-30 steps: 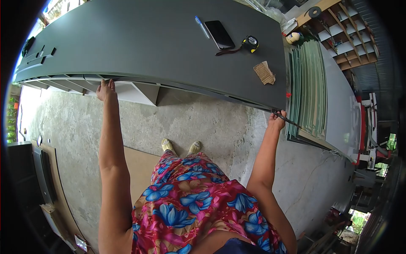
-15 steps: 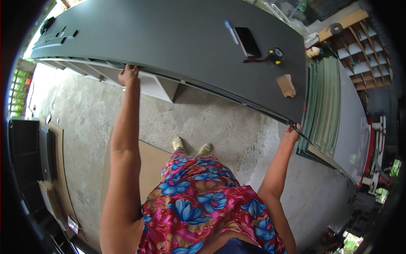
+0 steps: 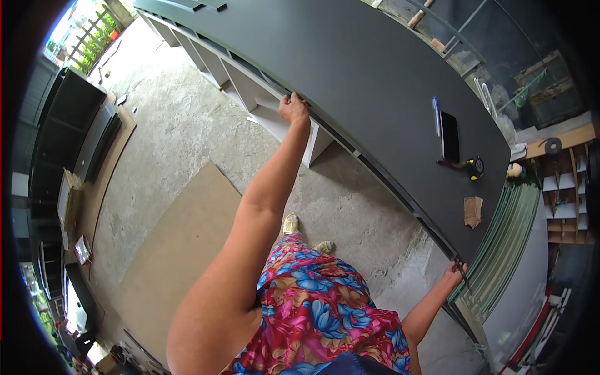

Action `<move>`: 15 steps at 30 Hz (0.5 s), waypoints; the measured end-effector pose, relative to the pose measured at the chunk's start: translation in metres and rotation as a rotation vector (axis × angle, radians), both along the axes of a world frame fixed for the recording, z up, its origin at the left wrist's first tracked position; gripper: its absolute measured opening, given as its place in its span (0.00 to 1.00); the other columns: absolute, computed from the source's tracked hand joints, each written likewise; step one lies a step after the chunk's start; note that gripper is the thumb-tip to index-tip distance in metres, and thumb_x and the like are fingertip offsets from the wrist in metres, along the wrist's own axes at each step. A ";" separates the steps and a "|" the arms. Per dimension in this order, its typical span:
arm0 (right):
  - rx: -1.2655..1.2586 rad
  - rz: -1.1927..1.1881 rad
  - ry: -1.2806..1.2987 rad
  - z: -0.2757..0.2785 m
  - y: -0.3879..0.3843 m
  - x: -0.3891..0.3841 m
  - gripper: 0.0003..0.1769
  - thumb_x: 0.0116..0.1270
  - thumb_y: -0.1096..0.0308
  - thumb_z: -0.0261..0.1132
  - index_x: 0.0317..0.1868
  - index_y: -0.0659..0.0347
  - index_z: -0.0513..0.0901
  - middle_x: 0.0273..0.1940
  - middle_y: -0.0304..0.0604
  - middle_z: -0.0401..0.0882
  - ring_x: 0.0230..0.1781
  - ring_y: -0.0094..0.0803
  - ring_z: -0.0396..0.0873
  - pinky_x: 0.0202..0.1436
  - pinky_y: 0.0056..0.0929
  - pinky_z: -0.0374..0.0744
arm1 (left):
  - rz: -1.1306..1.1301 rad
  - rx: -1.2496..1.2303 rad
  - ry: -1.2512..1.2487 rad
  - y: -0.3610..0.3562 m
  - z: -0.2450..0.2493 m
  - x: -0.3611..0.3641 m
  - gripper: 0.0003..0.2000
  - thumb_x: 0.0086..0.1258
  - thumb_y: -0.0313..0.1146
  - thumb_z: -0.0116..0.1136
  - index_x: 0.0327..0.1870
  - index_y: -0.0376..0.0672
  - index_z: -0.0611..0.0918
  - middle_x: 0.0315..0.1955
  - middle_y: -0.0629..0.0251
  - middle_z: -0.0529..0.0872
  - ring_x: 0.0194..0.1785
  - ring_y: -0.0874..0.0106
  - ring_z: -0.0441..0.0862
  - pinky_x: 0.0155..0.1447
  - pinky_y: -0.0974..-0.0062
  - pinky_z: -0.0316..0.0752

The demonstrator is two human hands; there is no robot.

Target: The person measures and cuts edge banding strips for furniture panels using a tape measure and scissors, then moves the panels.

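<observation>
A long dark grey panel [image 3: 375, 81] lies over a white compartmented frame [image 3: 244, 84]. My left hand [image 3: 294, 109] is closed on the panel's near edge, its fingertips partly hidden there. Near the panel's right corner, my right hand [image 3: 455, 272] grips a thin dark strip [image 3: 437, 237] that runs along the edge. On the panel lie a blue pen [image 3: 436, 115], a black phone [image 3: 449, 137], a yellow and black tape measure [image 3: 475, 167] and a torn piece of brown cardboard [image 3: 473, 212].
Stacked greenish sheets [image 3: 509, 240] lean at the right, beside a wooden pigeonhole rack [image 3: 565, 187]. A brown board [image 3: 181, 250] lies on the concrete floor [image 3: 162, 137]. Dark panels [image 3: 69, 125] stand at the left.
The view has turned, so the panel now slopes down more steeply to the right. Both hands remain at its near edge; my left hand appears farther right in view and my right hand lower.
</observation>
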State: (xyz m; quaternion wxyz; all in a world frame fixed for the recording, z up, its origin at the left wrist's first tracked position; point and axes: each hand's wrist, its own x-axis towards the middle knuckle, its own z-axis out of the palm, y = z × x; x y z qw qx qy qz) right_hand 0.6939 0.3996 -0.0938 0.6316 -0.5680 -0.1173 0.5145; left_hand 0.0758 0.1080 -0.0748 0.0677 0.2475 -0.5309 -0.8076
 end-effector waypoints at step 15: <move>-0.034 -0.055 -0.008 0.001 0.010 -0.002 0.11 0.54 0.66 0.64 0.29 0.66 0.75 0.26 0.41 0.76 0.29 0.33 0.77 0.38 0.31 0.77 | 0.063 -0.133 0.097 0.006 -0.001 0.006 0.07 0.61 0.29 0.49 0.26 0.34 0.72 0.15 0.66 0.75 0.18 0.76 0.73 0.26 0.76 0.68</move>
